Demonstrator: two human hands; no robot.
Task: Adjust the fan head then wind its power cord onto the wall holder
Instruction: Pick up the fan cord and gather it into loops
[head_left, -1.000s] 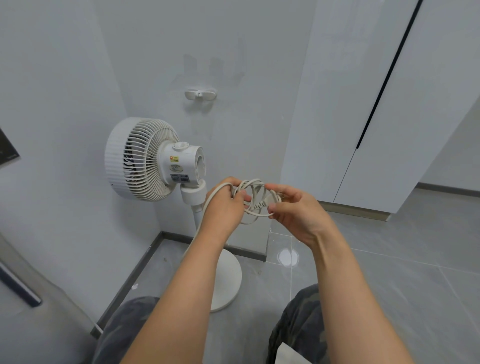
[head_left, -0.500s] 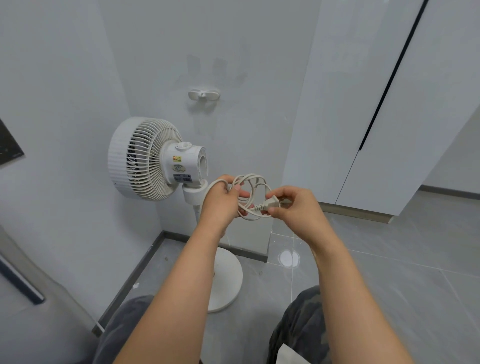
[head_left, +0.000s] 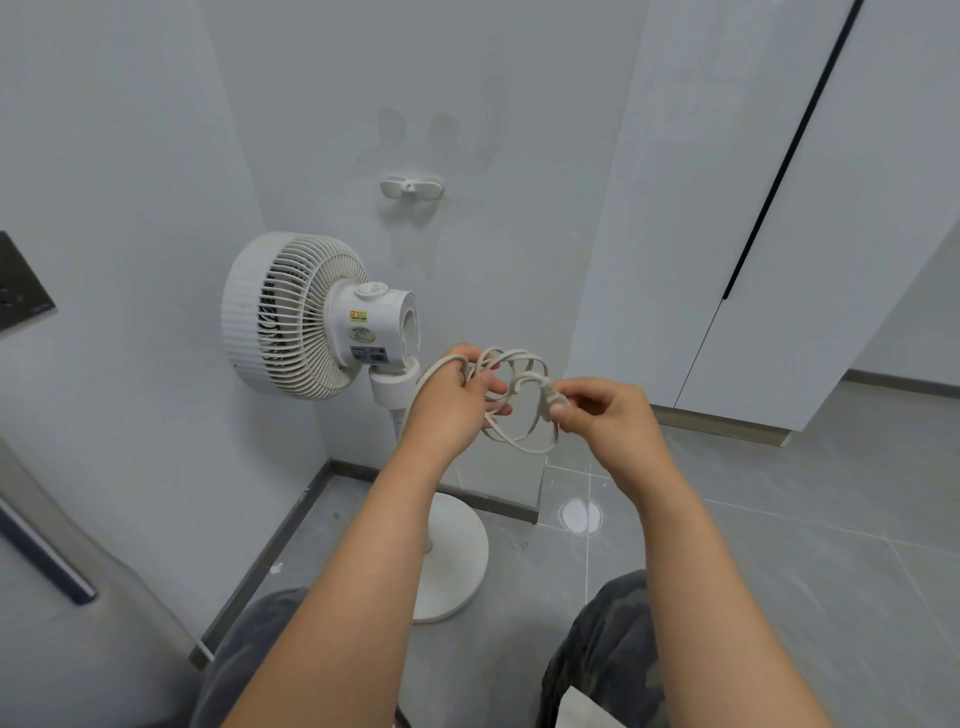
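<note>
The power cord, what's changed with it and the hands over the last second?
The right hand took hold of the plug and drew it out rightward from the coiled power cord. The left hand kept its grip on the loops. Fan and wall holder are unchanged, with no cord on the holder.

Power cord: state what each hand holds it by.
The left hand closes its grip on the coiled loops of the power cord; the right hand pinches its plug end.
</note>
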